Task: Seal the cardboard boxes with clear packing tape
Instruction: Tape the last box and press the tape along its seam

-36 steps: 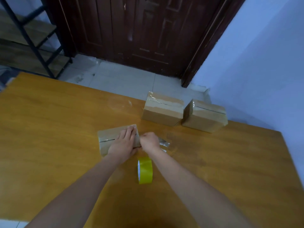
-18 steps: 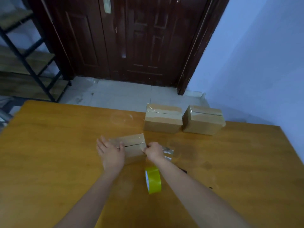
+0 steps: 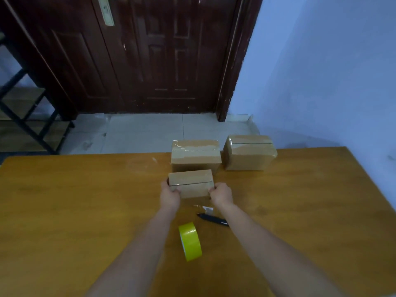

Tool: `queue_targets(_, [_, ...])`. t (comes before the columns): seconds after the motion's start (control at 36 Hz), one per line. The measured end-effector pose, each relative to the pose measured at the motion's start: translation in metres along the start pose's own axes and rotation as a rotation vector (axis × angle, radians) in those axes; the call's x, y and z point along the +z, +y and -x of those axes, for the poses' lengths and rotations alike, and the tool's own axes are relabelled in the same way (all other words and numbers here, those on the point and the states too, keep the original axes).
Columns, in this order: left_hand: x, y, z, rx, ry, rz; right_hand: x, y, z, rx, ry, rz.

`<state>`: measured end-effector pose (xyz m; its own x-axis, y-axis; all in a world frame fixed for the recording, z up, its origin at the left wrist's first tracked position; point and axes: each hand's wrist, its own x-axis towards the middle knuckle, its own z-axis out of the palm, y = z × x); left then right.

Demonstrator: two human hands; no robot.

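Box (image 3: 190, 183) gripped at both ends by left hand (image 3: 170, 195) and right hand (image 3: 220, 195), fingers curled, moved toward taped boxes (image 3: 196, 154), lettering on pen (image 3: 213, 219) unreadable.

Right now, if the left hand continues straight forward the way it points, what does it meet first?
Probably the middle box at the table's far edge, just beyond the small box the left hand grips; depth is unclear.

boxes (image 3: 191, 183): matt cardboard, glossy clear tape | table (image 3: 64, 211): smooth varnished wood | tape roll (image 3: 190, 241): shiny yellow
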<state>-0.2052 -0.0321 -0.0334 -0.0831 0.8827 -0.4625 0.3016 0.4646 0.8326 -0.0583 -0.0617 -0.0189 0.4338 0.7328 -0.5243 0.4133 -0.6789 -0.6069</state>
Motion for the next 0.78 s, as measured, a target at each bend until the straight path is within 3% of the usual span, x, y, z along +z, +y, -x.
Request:
queue_targets(0.19, [0.010,0.004,-0.012,-0.095,0.099,0.103,-0.004,0.011,-0.015,-0.019,-0.048,-0.044])
queue_targets(0.36, [-0.001,-0.005,-0.021,-0.144,0.013,0.316,-0.006,0.025,-0.021,-0.009,-0.112,-0.160])
queue_targets(0.5, [-0.008,-0.019,-0.007,-0.168,0.209,0.290,-0.006,0.042,-0.008,-0.019,0.086,-0.194])
queue_targets(0.58, [-0.008,-0.042,0.007,-0.269,0.306,0.188,0.002,0.050,0.004,-0.040,0.050,-0.157])
queue_targets(0.67, [-0.004,-0.070,0.016,-0.407,0.227,0.110,0.016,0.055,0.015,-0.038,-0.069,-0.235])
queue_targets(0.78, [0.008,-0.091,0.031,-0.439,0.115,0.101,0.026,0.057,0.028,-0.055,-0.087,-0.305])
